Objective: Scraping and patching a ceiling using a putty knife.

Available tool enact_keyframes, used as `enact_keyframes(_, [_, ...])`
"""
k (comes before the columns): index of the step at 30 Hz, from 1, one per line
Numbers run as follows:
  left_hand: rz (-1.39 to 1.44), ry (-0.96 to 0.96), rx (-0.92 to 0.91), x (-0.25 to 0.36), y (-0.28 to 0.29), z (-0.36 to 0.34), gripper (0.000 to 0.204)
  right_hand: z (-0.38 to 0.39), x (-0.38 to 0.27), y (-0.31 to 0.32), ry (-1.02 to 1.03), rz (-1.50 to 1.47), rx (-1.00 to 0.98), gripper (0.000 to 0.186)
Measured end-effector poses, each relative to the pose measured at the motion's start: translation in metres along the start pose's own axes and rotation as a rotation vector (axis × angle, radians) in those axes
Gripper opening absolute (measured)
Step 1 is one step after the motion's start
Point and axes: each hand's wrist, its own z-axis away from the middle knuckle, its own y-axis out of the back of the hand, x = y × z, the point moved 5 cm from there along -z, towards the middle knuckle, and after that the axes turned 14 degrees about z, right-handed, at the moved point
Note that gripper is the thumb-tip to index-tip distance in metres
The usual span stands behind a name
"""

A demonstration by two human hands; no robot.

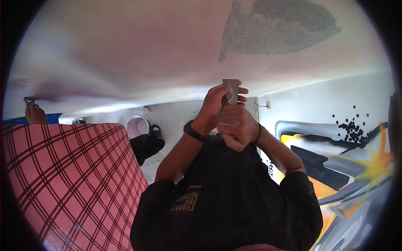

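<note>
Scraper (233, 95): in both your hands, its flat end pointing toward the grey-patched wall (125, 54).
Left hand (214, 100): your grip pinches it, fingers behind, seemingly to steady it.
Right hand (238, 123): closed fist below, presumably around a hidden handle.

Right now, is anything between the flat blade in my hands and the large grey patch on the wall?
Nothing visible stands between the flat blade and the large grey patch; only pale wall shows between them. Your left hand grips the blade; your right hand closes at its lower end.
</note>
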Motion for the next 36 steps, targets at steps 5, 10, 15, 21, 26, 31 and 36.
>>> enact_keyframes(5, [-0.142, -0.147, 0.019, 0.006, 0.028, -0.017, 0.034, 0.032, 0.002, -0.006, -0.195, 0.337, 0.272, 0.018])
enact_keyframes(10, [-0.405, -0.160, -0.016, 0.011, 0.019, -0.031, 0.031, 0.066, 0.048, -0.008, -0.825, 0.103, 0.586, 0.033])
enact_keyframes(15, [-0.826, -0.332, -0.032, 0.014, 0.003, -0.052, 0.035, 0.051, 0.099, -0.015, -0.973, -0.391, 0.780, 0.025])
enact_keyframes(21, [-0.574, -0.305, -0.054, 0.025, 0.001, -0.049, 0.041, 0.049, 0.131, -0.027, -0.989, -0.775, 0.854, 0.027])
enact_keyframes(26, [-0.838, -0.281, 0.002, 0.035, 0.017, -0.040, 0.033, 0.046, 0.143, -0.050, -0.906, -1.058, 0.980, 0.023])
enact_keyframes(31, [-1.376, -0.675, 0.129, 0.058, -0.009, -0.031, 0.037, 0.019, 0.144, -0.059, -0.754, -1.152, 1.184, 0.014])
enact_keyframes(36, [-1.984, -0.808, 0.333, 0.075, -0.029, -0.022, 0.034, 0.005, 0.146, -0.066, -0.789, -1.017, 1.256, 0.014])
